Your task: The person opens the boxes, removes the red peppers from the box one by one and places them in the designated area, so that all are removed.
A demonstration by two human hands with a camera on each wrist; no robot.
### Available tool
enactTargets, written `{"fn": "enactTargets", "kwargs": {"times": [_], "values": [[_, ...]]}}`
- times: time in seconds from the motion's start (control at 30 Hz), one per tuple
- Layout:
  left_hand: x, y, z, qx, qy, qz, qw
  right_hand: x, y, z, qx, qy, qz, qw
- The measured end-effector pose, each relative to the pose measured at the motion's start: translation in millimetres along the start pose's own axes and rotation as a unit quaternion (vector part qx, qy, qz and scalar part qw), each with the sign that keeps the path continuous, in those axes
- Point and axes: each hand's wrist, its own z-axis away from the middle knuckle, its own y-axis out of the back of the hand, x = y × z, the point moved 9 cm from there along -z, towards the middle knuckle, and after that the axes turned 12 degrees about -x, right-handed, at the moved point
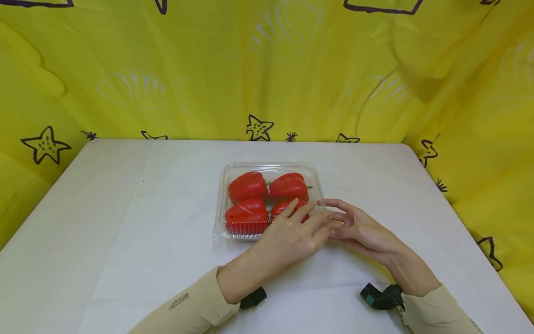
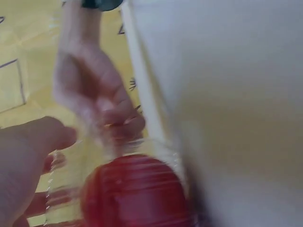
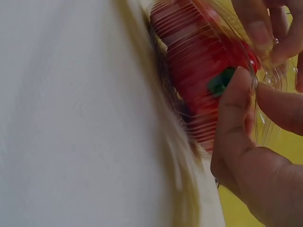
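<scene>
A clear plastic clamshell box (image 1: pixel 221 199) with several red bell peppers (image 1: pixel 248 186) inside lies mid-table in the head view, its lid over them. My left hand (image 1: pixel 292 236) reaches across its front right corner, fingers over the lid and partly hiding one pepper. At that same corner, my right hand (image 1: pixel 367 234) comes in from the right. The right wrist view shows its thumb and index finger pinching the box's rim, beside a pepper with a green stem (image 3: pixel 220 81). Above them there, the left thumb and a finger pinch the lid's corner.
A white cloth (image 1: pixel 167 260) covers the table. Yellow curtains (image 1: pixel 208 69) with dark star drawings hang along the back and sides. Black wrist devices (image 1: pixel 381 297) sit under both cuffs, near the front of the table.
</scene>
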Motion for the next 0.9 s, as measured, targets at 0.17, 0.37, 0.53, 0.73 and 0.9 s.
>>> {"fn": "enactTargets", "kwargs": {"times": [0.17, 0.37, 0.53, 0.73, 0.9], "values": [[-12.7, 9.2, 3.3, 0.017, 0.011, 0.087, 0.9960, -1.8, 3.5, 3.7, 0.031, -0.019, 0.062, 0.9974], [-27.9, 4.1, 9.9, -0.053, 0.018, 0.130, 0.9899, -6.4, 4.3, 5.6, 0.053, -0.028, 0.138, 0.9887], [-48.3, 0.1, 24.1, -0.109, 0.049, 0.159, 0.9800, -8.0, 6.1, 6.5, 0.066, -0.039, 0.171, 0.9824], [-73.1, 1.6, 46.8, -0.110, 0.079, 0.182, 0.9738, -10.2, 9.3, 7.9, 0.093, -0.053, 0.206, 0.9727], [-89.5, 1.3, 61.7, -0.113, 0.103, 0.195, 0.9688, -12.2, 10.8, 7.9, 0.107, -0.056, 0.228, 0.9662]]}}
